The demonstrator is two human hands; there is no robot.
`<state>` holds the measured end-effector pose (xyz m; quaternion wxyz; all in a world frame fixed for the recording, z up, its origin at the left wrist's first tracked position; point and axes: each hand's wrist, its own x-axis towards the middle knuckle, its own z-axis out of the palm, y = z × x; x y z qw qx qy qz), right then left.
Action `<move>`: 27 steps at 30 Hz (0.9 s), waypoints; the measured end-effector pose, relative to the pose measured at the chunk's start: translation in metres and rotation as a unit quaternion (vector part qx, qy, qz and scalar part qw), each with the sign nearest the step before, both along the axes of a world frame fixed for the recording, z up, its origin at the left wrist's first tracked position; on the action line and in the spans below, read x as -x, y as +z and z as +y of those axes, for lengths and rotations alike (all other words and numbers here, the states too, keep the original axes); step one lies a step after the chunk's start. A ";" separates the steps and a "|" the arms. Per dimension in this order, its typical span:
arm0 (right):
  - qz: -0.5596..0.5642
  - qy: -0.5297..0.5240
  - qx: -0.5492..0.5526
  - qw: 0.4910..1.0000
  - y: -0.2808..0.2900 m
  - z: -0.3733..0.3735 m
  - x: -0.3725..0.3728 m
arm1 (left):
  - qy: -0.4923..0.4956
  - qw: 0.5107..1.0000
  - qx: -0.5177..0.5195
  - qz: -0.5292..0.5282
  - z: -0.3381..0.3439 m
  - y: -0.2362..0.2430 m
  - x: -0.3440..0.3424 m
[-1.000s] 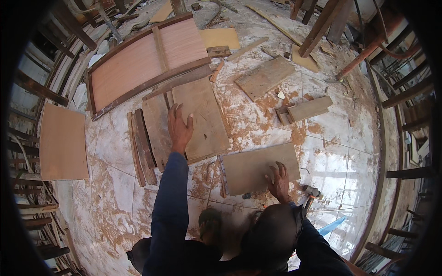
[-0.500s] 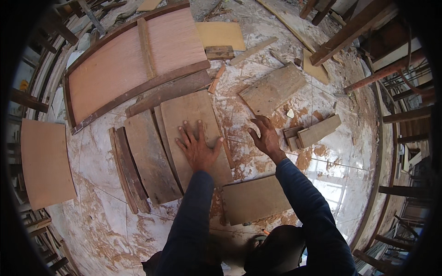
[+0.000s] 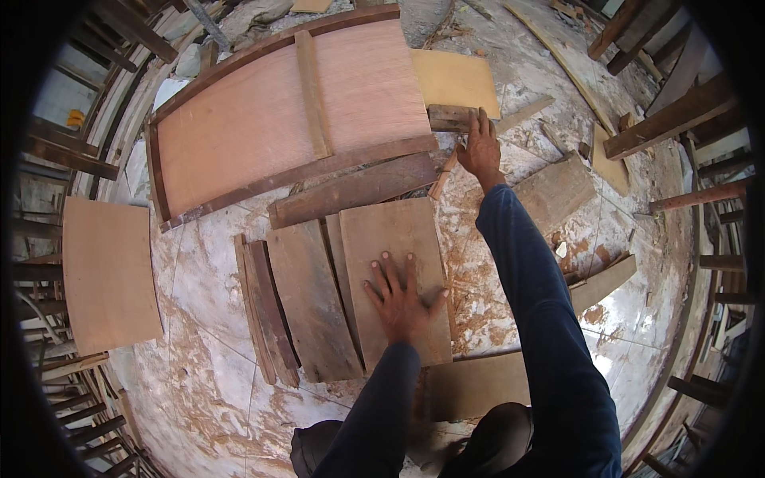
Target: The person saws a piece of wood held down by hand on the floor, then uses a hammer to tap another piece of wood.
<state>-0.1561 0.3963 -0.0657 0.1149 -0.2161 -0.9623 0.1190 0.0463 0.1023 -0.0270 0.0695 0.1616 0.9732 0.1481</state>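
My left hand (image 3: pixel 400 309) lies flat with fingers spread on a wide brown wooden board (image 3: pixel 390 231). Left of that board, a second wide plank (image 3: pixel 311 295) and some narrow wood strips (image 3: pixel 263 311) lie side by side. My right hand (image 3: pixel 481 153) is stretched far forward, its fingers extended over the right end of a short wood block (image 3: pixel 448 118). Whether the fingertips touch the block I cannot tell. Just below the block, a thin reddish stick (image 3: pixel 441 178) lies near my right thumb.
A large framed plywood panel (image 3: pixel 239 119) spans the far left, with a dark plank (image 3: pixel 355 190) along its near edge. A plywood sheet (image 3: pixel 111 275) lies at left. Another board (image 3: pixel 554 191) is partly under my right arm; one more (image 3: pixel 478 386) lies by my knees.
My right hand has moved forward from beside the wide board to the short block. My left hand stays flat on the same board. The whole view has shifted.
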 end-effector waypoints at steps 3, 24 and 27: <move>-0.048 0.029 -0.058 0.997 0.013 0.010 0.021 | -0.004 1.000 0.007 -0.006 0.001 0.001 0.000; 0.063 0.033 0.464 0.883 0.054 -0.001 -0.309 | -0.022 0.997 -0.021 0.077 0.007 -0.024 -0.011; -0.026 0.094 0.265 0.959 0.074 -0.029 -0.402 | -0.027 0.995 0.013 0.091 0.001 -0.024 -0.008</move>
